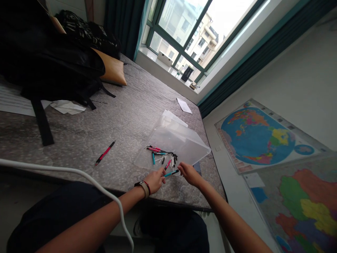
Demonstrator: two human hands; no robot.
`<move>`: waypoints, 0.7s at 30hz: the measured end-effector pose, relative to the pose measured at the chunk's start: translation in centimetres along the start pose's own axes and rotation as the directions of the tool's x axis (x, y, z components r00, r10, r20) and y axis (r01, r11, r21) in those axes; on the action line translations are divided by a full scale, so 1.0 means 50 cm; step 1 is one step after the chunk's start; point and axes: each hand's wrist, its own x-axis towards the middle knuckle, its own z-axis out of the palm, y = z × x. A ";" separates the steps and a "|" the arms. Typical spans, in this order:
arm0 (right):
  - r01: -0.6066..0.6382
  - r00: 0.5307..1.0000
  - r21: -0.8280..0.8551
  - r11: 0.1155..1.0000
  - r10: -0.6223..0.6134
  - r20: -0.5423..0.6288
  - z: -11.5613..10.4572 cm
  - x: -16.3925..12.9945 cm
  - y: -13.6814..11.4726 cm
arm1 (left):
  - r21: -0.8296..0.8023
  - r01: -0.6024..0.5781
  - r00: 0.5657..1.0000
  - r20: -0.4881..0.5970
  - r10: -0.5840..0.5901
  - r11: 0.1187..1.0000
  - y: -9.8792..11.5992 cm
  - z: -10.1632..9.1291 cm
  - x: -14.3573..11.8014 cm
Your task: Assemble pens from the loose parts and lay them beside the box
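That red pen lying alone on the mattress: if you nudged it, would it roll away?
Probably not far. The red pen looks slim and round, so it could roll, but it lies on a quilted mattress whose soft, textured cover would likely stop it. It seems light and stiff, easy to pinch up, much like the teal pen between both hands.

Two hands were at work at the near edge: the left hand (155,180) and the right hand (190,174), with one teal pen (171,173) between them. One clear plastic folder (181,142) lay just beyond, bearing one heap of pen parts (162,156) too small and tangled to count. One red pen (105,153) lay alone to the left. One black backpack (50,66) and one tan cushion (113,70) sat far left. Two maps (263,137) lay on the right.
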 end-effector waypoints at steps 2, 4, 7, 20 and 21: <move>0.000 1.000 0.014 1.000 0.001 -0.013 0.014 -0.013 0.003 | 0.001 -0.001 1.000 0.015 0.001 1.000 -0.009 0.006 0.000; 0.024 0.999 0.018 1.000 -0.024 -0.031 0.024 -0.027 0.004 | -0.001 0.007 1.000 0.016 -0.007 1.000 -0.017 0.012 0.002; 0.065 0.996 -0.034 0.997 -0.067 -0.058 0.034 -0.046 0.010 | 0.003 0.009 1.000 0.027 -0.009 1.000 -0.021 0.014 0.005; -0.112 0.972 0.152 0.982 0.141 -0.189 0.084 -0.151 0.032 | -0.104 -0.144 0.987 -0.083 0.135 0.984 -0.032 -0.005 -0.032; -0.112 0.968 0.195 0.974 0.151 -0.198 0.088 -0.166 0.029 | -0.152 -0.127 0.991 -0.064 0.119 0.980 -0.034 -0.002 -0.039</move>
